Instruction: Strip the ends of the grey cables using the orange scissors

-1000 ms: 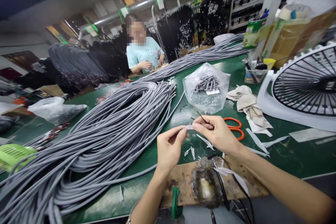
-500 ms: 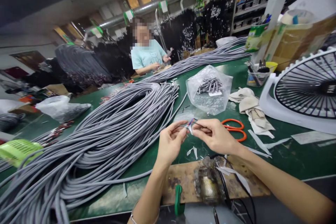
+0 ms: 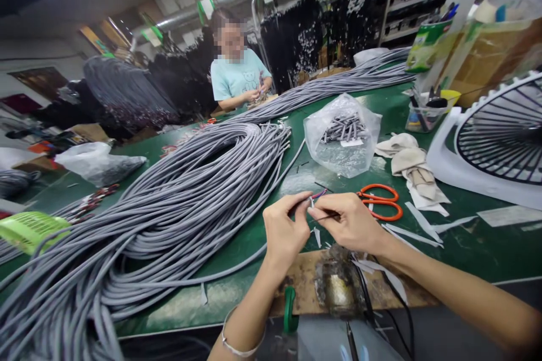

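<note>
1. Table (image 3: 486, 256) – green, spans the view, carries most of what follows.
2. Cables (image 3: 182, 208) – big grey looped heap on the left half; one strand runs right and goes out of sight behind the left wrist.
3. Co-worker (image 3: 239, 80) – across the table, light blue shirt, both hands together in front, what they hold too small to tell.
4. Fan (image 3: 503, 130) – white body, black grille, right edge.
5. Board (image 3: 300, 282) – brown, near edge, below the forearms; dark metal block on it, green clamp at its left part.
6. Bag (image 3: 359, 161) – clear plastic, beyond the hands, short grey pieces inside.
7. Left hand (image 3: 285, 225) – thumb and fingers pinched on the wires, over the table just right of the cables.
8. Right hand (image 3: 353, 223) – fingers curled, tips pinching the strip; a thin dark length shows along the thumb, can't tell what.
9. Scissors (image 3: 383, 201) – orange handles, just beyond the right hand.
10. Wires (image 3: 317, 194) – thin, reddish and purple, between both sets of fingertips.
11. Strip (image 3: 312, 202) – small, white, at the wires, mostly hidden by fingers.
</note>
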Available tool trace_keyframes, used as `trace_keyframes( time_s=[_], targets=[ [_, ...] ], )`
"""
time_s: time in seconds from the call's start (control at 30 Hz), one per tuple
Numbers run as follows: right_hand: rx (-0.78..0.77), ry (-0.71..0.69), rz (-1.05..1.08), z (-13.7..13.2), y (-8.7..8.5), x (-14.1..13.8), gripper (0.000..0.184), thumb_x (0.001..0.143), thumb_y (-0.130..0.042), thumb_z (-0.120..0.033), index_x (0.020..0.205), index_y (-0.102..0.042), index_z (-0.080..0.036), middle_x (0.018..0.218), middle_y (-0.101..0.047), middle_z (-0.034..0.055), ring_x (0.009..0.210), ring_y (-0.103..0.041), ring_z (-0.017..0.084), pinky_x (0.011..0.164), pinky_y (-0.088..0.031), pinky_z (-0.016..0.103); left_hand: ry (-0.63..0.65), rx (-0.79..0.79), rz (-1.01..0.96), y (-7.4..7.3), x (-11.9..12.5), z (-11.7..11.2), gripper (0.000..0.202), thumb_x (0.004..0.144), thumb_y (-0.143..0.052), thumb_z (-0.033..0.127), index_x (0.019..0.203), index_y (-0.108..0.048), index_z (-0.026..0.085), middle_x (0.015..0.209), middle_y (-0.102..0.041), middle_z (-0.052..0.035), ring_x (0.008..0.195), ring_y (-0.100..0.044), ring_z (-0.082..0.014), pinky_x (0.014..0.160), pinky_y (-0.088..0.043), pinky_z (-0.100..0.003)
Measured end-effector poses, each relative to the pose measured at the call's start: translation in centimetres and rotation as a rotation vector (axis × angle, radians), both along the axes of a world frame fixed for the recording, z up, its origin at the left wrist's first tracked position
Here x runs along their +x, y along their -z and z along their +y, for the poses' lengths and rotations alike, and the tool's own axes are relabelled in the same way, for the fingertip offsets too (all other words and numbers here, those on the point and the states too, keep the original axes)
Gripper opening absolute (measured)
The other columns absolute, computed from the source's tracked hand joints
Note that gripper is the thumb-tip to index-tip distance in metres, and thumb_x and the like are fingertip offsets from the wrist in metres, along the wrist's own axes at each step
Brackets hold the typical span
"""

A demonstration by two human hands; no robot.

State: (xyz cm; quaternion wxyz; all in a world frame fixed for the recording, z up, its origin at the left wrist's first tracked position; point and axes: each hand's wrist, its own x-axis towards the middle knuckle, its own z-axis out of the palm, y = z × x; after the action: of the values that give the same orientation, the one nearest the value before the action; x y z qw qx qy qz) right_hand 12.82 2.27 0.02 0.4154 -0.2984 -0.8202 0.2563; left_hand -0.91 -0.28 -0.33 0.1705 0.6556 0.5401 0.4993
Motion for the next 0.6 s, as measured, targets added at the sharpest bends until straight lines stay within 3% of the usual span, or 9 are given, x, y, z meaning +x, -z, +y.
trace_keyframes(
  time_s=[0.17,0.23,0.3,0.4,0.47,0.6],
  targets=[
    [0.026,0.074,-0.310,0.5,0.6,0.3,0.025,0.080,-0.053,-0.024,0.056,-0.054,-0.016,0.053,-0.048,-0.0020,0.050,-0.042,0.010,0.052,-0.028,0.023,0.028,-0.179,0.022,0.1,-0.5,0.9,0.023,0.079,-0.051,0.016,0.095,-0.067,0.015,0.087,-0.070,-0.0073,0.075,-0.064,-0.0177,0.072,-0.049,-0.027],
    [0.019,0.066,-0.441,0.4,0.8,0.8,0.021,0.080,-0.055,-0.030,0.065,-0.061,-0.017,0.062,-0.057,0.0012,0.057,-0.050,0.012,0.055,-0.032,0.023,0.023,-0.216,0.011,0.3,-0.9,1.4,0.026,0.079,-0.050,0.018,0.100,-0.066,0.015,0.085,-0.069,-0.0072,0.071,-0.063,-0.0165,0.068,-0.048,-0.026],
    [0.047,0.073,-0.512,0.2,1.1,1.8,0.018,0.084,-0.050,-0.027,0.078,-0.065,-0.017,0.075,-0.062,0.0045,0.070,-0.056,0.015,0.062,-0.037,0.024,0.040,-0.234,-0.048,0.5,-1.3,1.7,0.028,0.079,-0.050,0.018,0.103,-0.065,0.014,0.080,-0.069,-0.0067,0.065,-0.061,-0.0150,0.062,-0.047,-0.024],
    [0.100,0.299,-0.694,0.1,1.6,4.3,0.023,0.080,-0.043,-0.008,0.089,-0.064,-0.015,0.087,-0.063,0.0086,0.084,-0.058,0.019,0.069,-0.039,0.026,0.085,-0.268,-0.139,0.7,-1.7,1.9,0.031,0.077,-0.054,0.019,0.105,-0.065,0.014,0.071,-0.066,-0.0049,0.057,-0.057,-0.0124,0.054,-0.043,-0.021],
    [0.074,0.493,-0.898,0.4,1.9,6.1,0.026,0.072,-0.045,-0.002,0.088,-0.063,-0.013,0.083,-0.063,0.0116,0.079,-0.059,0.022,0.062,-0.038,0.028,0.093,-0.288,-0.151,0.7,-1.8,1.8,0.032,0.075,-0.056,0.020,0.105,-0.065,0.013,0.067,-0.064,-0.0037,0.053,-0.054,-0.0111,0.051,-0.041,-0.020],
    [0.046,0.586,-0.975,1.6,2.3,8.3,0.021,0.067,-0.048,-0.003,0.077,-0.063,-0.012,0.076,-0.062,0.0131,0.065,-0.059,0.022,0.052,-0.032,0.028,0.046,-0.281,-0.195,0.0,-1.6,1.4,0.030,0.076,-0.055,0.024,0.099,-0.066,0.009,0.062,-0.060,-0.0033,0.048,-0.049,-0.0092,0.048,-0.039,-0.020]
  ],
)
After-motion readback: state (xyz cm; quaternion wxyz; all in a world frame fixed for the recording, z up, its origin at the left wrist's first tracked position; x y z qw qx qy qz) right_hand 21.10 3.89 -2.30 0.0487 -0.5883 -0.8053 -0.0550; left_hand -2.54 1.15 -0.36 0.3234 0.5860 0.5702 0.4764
